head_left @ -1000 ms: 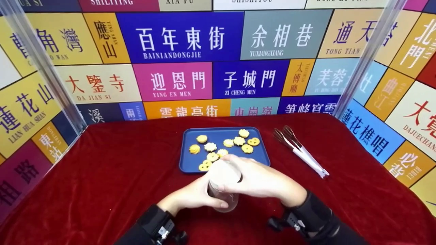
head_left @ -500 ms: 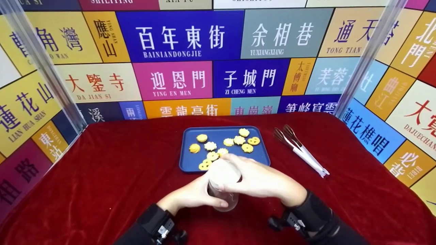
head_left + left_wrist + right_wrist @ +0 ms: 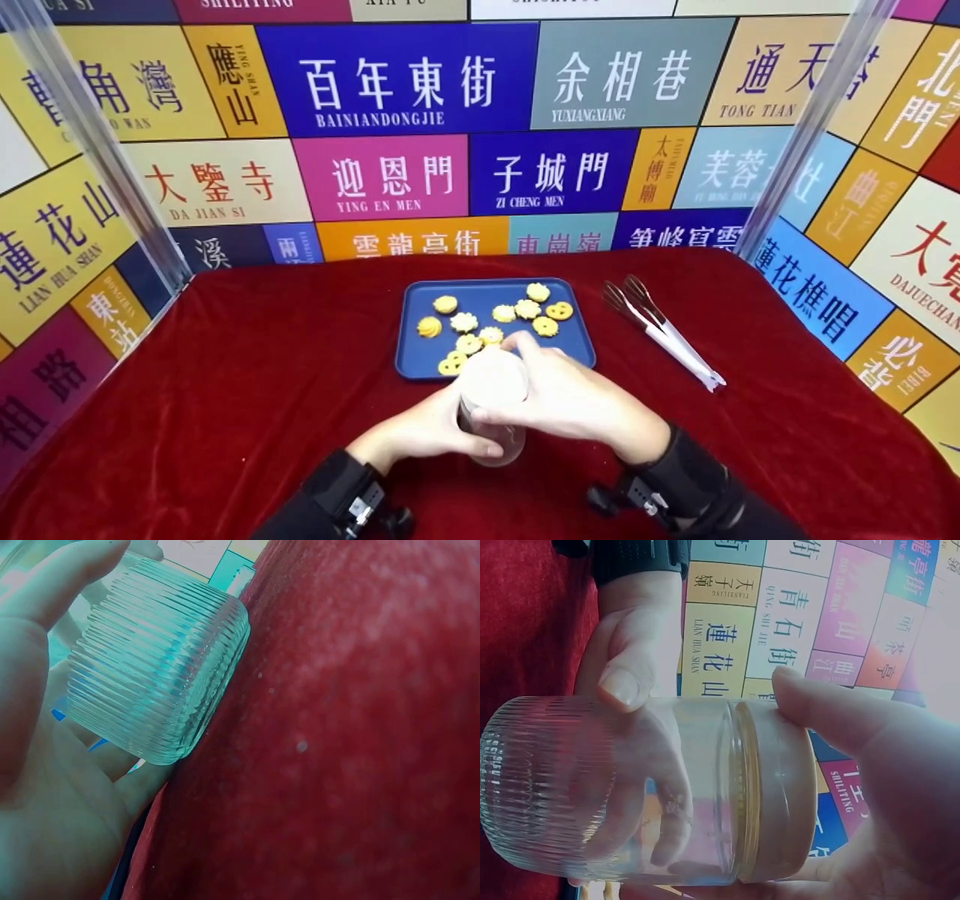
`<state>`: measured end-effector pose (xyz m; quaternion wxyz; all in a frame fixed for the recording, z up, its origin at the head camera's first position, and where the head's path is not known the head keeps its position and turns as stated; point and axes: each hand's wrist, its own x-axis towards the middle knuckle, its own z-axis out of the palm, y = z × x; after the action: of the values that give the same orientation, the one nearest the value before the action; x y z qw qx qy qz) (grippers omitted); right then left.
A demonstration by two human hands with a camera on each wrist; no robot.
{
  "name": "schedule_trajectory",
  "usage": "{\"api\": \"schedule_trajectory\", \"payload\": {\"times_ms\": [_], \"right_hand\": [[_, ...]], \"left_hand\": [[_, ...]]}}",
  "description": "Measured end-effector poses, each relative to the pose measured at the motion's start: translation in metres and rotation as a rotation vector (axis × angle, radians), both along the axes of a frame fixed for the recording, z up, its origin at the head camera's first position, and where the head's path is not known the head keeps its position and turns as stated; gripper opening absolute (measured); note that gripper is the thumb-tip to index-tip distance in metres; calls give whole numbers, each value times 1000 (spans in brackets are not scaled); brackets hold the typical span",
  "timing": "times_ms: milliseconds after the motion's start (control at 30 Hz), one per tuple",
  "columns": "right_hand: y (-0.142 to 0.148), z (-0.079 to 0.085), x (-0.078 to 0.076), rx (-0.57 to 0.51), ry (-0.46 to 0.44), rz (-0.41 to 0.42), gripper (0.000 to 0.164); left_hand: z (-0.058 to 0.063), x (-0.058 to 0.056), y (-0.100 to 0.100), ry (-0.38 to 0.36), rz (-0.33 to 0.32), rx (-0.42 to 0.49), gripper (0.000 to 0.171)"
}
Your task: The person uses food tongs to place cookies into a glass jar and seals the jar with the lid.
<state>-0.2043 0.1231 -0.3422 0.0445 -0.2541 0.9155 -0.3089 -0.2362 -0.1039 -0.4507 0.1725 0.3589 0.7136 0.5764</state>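
Observation:
A clear ribbed glass jar (image 3: 697, 765) with a pale lid (image 3: 493, 379) stands on the red cloth in front of the tray. My left hand (image 3: 420, 427) grips the jar's body, thumb across the near side and fingers round the far side. The ribbed lower part of the jar (image 3: 161, 660) shows between that thumb and fingers in the left wrist view. My right hand (image 3: 577, 394) holds the lid by its edge, its thumb on the near side and fingers on the far side. Through the glass in the right wrist view, the left fingers are visible.
Just beyond the jar lies a blue tray (image 3: 416, 356) bearing several cookies (image 3: 463, 322). Tongs (image 3: 667, 334) with white handles and brown heads lie right of the tray. Red cloth (image 3: 225, 397) covers the table, with printed sign panels (image 3: 397, 79) behind and at both sides.
My right hand has turned slightly on the lid, its fingers and wrist shifting a little. The left hand and the jar have stayed in place.

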Motion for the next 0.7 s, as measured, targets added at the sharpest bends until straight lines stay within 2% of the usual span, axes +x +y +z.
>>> {"api": "schedule_trajectory", "payload": {"times_ms": [167, 433, 700], "right_hand": [[2, -1, -2, -4, 25, 41, 87], [7, 0, -9, -25, -3, 146, 84], [8, 1, -11, 0, -19, 162, 91]], "left_hand": [[0, 0, 0, 2, 2, -8, 103], [0, 0, 1, 0, 17, -21, 102], [1, 0, 1, 5, 26, -30, 100]]}}
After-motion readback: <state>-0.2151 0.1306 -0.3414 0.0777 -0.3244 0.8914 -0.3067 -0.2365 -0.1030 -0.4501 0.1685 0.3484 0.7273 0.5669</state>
